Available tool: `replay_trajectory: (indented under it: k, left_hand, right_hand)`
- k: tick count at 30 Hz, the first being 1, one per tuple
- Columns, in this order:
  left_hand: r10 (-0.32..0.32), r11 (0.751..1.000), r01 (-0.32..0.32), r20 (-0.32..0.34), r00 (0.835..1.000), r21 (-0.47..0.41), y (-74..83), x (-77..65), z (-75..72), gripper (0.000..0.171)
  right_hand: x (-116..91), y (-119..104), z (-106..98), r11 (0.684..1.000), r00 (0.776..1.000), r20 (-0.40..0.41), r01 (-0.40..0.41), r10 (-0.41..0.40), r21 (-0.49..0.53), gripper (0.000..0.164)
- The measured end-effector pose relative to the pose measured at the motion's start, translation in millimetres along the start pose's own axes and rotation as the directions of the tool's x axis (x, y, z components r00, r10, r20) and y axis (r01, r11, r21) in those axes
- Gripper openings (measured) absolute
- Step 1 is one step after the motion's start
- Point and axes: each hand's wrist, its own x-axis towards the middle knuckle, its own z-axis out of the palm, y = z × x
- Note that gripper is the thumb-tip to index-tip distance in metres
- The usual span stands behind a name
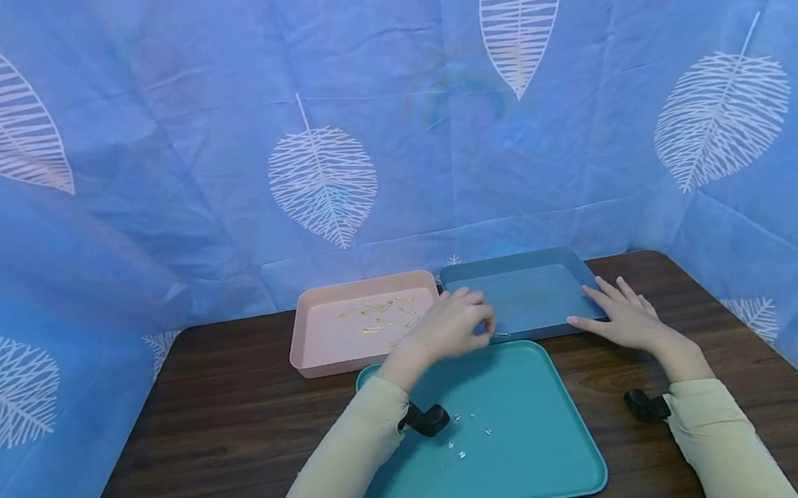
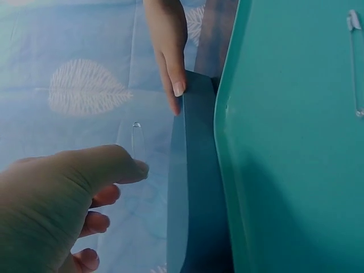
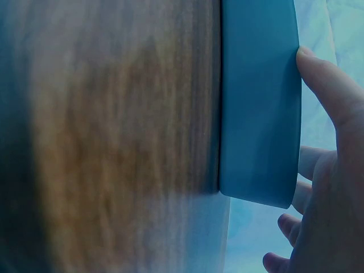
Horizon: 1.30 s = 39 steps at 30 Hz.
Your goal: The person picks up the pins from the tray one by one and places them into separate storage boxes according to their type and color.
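A silver safety pin (image 2: pixel 137 139) is pinched between thumb and fingers of my left hand (image 1: pixel 452 326), by the front wall of the blue tray (image 1: pixel 527 299). My right hand (image 1: pixel 623 319) rests at that tray's right front corner, fingers spread and thumb against the rim, as the right wrist view shows. More silver safety pins (image 1: pixel 461 454) lie scattered on the teal tray (image 1: pixel 548 465), in front of the blue one; one safety pin (image 2: pixel 354 62) shows closely in the left wrist view. Several gold safety pins (image 1: pixel 372 330) lie in the pink tray (image 1: pixel 318 327), left of the blue tray.
All the trays stand on a dark wooden table (image 1: pixel 205 443). A blue curtain (image 1: pixel 394 157) with white leaf prints hangs behind it and along the sides. The pink and blue trays stand side by side at the back edge.
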Motion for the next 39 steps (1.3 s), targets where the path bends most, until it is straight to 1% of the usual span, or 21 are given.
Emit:
replay_trajectory:
  k: [5, 9, 14, 18, 25, 30, 39]
  left_hand:
    - [-0.046, 0.999, 0.046, -0.026, 0.999, -0.007, -2.0, 10.0, 8.5, 0.008]
    - [-0.094, 0.996, 0.094, -0.052, 0.994, -0.011, -5.6, 19.2, 14.7, 0.009]
    - [-0.173, 0.985, 0.172, -0.047, 0.984, -0.032, -8.4, 28.7, 18.3, 0.009]
    - [-0.239, 0.97, 0.237, -0.035, 0.97, -0.056, -9.6, 35.0, 20.8, 0.009]
    - [-0.343, 0.939, 0.343, -0.033, 0.939, -0.019, -15.5, 48.4, 32.0, 0.009]
    - [-0.389, 0.921, 0.389, -0.019, 0.921, -0.011, -18.4, 55.5, 36.5, 0.011]
    - [-0.447, 0.894, 0.448, 0.041, 0.894, -0.025, -17.5, 60.2, 34.7, 0.013]
  right_hand:
    - [0.4, -0.4, 0.0, 1.0, 1.0, 0.001, -0.003, 0.003, -0.003, 0.093]
    - [0.2, -0.3, -0.5, 1.0, 1.0, -0.004, -0.003, 0.003, -0.003, 0.093]
    - [0.3, -0.3, -0.1, 1.0, 1.0, -0.008, -0.003, 0.003, 0.001, 0.093]
    - [0.1, 0.0, 0.5, 1.0, 1.0, -0.004, -0.005, 0.005, 0.005, 0.093]
    - [-0.8, -0.4, -0.8, 1.0, 1.0, 0.0, -0.003, 0.003, 0.002, 0.094]
    - [-0.3, -0.5, -1.1, 1.0, 1.0, 0.001, -0.001, 0.001, -0.002, 0.094]
    - [0.2, -0.3, -0.7, 1.0, 1.0, 0.0, 0.003, -0.003, -0.006, 0.093]
